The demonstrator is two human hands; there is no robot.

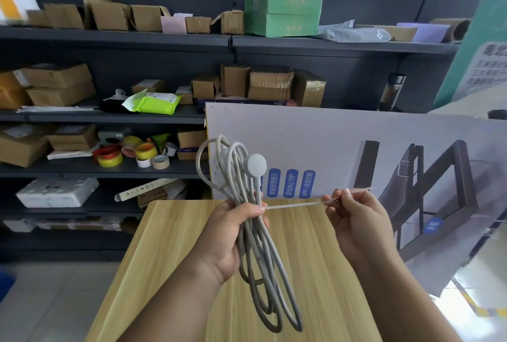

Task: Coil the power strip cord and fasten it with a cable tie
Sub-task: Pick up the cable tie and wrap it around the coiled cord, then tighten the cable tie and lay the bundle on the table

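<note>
The grey power strip cord (263, 273) is gathered into long loops and held upright above the wooden table (175, 273). My left hand (233, 232) grips the bundle around its middle. The round white plug (256, 165) sticks up above that hand, and the white power strip body (222, 169) shows partly behind the upper loops. A thin white cable tie (295, 205) runs level from the bundle rightward to my right hand (356, 221), which pinches its end between thumb and fingers.
A large printed cardboard box (356, 149) stands behind the table on the right. Dark shelves (115, 119) at the back and left hold cartons, tape rolls (129, 154) and packets. Pale floor (55, 300) lies left of the table.
</note>
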